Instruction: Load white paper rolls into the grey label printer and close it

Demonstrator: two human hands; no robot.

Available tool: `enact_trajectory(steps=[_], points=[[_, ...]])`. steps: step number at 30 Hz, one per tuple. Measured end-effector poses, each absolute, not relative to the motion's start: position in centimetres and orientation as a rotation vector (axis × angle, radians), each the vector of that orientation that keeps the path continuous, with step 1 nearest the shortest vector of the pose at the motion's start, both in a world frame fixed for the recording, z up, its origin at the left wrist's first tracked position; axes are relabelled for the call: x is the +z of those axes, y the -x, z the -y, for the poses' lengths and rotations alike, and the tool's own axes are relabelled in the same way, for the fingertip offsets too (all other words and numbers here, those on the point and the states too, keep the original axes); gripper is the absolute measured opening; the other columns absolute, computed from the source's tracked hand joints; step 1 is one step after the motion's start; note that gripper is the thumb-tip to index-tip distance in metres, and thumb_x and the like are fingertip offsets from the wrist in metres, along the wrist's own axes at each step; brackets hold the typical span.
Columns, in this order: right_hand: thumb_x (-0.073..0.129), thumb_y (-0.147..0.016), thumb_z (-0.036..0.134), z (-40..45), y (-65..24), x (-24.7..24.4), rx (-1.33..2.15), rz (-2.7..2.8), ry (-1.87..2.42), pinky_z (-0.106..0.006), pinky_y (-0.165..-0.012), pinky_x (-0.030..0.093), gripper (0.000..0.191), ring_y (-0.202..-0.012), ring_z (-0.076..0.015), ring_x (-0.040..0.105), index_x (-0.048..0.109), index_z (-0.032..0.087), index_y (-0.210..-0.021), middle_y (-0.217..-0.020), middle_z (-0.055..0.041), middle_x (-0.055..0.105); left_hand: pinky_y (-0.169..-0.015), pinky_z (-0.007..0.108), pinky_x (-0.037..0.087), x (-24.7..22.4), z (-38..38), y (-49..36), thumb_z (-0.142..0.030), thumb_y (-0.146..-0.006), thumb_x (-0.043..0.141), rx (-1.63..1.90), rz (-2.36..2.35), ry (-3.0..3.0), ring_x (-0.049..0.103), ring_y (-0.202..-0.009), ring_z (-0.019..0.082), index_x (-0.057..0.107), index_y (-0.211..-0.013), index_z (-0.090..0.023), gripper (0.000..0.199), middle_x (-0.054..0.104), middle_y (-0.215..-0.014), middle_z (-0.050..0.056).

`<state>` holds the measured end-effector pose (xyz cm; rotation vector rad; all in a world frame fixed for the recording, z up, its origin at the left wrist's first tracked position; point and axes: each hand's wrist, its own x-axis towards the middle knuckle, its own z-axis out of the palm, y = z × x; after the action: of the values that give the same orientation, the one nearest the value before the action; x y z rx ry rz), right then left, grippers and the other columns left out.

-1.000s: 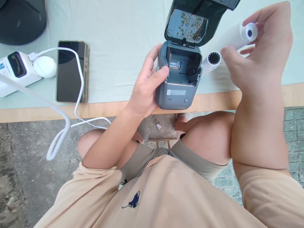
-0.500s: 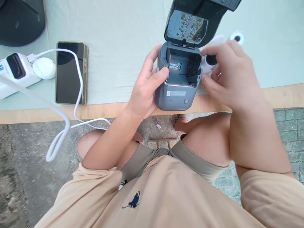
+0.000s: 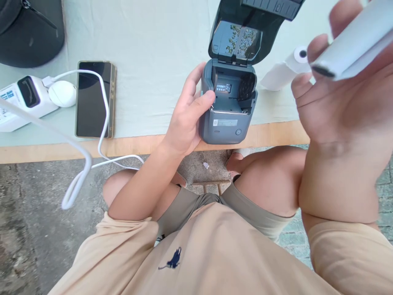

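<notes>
My left hand (image 3: 190, 110) is wrapped round the left side of a dark grey label printer (image 3: 227, 132), thumb on its rim. The printer's lid (image 3: 254, 24) stands up, and the paper bay (image 3: 229, 98) inside holds no roll. To the right, my right hand (image 3: 344, 94) is raised with its palm turned up, gripping a white paper roll (image 3: 362, 41) with a dark core end. That roll is cut off by the frame's top right edge. A second white paper roll (image 3: 284, 69) lies on the table between the printer and my right hand.
A phone (image 3: 93, 102) lies on the cloth-covered table (image 3: 147, 82) at left, crossed by a white cable (image 3: 104, 94). Beside it are a white power strip (image 3: 29, 100) with a plugged-in charger (image 3: 63, 93) and a black case (image 3: 30, 37). The wooden table edge (image 3: 138, 144) runs in front of my knees.
My right hand has left the printer's right side and lifted a paper roll up to the right, turning palm up. My left hand still holds the printer, its lid still raised.
</notes>
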<state>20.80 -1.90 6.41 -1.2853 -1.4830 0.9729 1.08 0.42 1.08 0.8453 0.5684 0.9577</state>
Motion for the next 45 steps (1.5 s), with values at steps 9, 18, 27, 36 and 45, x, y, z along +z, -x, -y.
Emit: enact_trajectory(steps=[9,18,27,36,45], points=[[0.054,-0.07,0.026,1.9,-16.5,5.7,0.523,1.732,1.218,-0.023,-0.082,0.047,0.049,-0.097,-0.0083,0.05,0.041,0.03,-0.117,-0.129,0.0087,0.034,-0.102,0.039,0.039,0.5,-0.6,-1.0,-0.021,-0.082,0.04,0.993,-0.511,-0.897,0.044,-0.12,0.022,0.035,-0.118,-0.023,0.036,0.051,-0.115,-0.001],[0.049,-0.072,0.024,1.4,-16.2,5.4,0.171,2.052,1.528,-0.026,-0.074,0.043,0.015,-0.091,-0.0113,0.053,0.044,0.018,-0.085,-0.097,0.0001,0.054,-0.096,0.036,0.044,0.3,-0.6,-0.9,-0.027,-0.081,0.042,0.973,-0.534,-0.962,0.045,-0.119,0.022,0.035,-0.115,-0.024,0.035,0.053,-0.112,-0.001],[0.041,-0.079,0.032,1.1,-16.8,4.5,-0.069,2.112,1.624,-0.029,-0.074,0.041,0.015,-0.08,-0.0103,0.053,0.054,0.025,-0.082,-0.082,0.0056,0.059,-0.091,0.035,0.048,0.3,-0.6,-0.8,-0.027,-0.081,0.043,0.967,-0.525,-0.944,0.046,-0.118,0.023,0.035,-0.118,-0.026,0.038,0.055,-0.112,-0.002],[0.056,-0.068,0.021,2.3,-17.2,4.8,0.063,2.357,1.087,-0.025,-0.074,0.042,0.014,-0.084,-0.0067,0.053,0.053,0.027,-0.081,-0.074,0.007,0.057,-0.094,0.036,0.046,1.0,-0.2,-0.9,-0.032,-0.078,0.047,0.996,-0.579,-0.972,0.053,-0.109,0.018,0.038,-0.112,-0.027,0.036,0.055,-0.106,-0.002],[0.052,-0.072,0.027,2.3,-17.1,5.9,0.084,1.861,1.429,-0.024,-0.08,0.043,0.025,-0.103,-0.012,0.047,0.049,0.018,-0.095,-0.104,-0.0011,0.05,-0.093,0.035,0.045,0.7,-0.3,-0.8,-0.035,-0.065,0.063,0.936,-0.66,-1.136,0.051,-0.111,0.024,0.026,-0.124,-0.024,0.071,0.049,-0.116,0.004]])
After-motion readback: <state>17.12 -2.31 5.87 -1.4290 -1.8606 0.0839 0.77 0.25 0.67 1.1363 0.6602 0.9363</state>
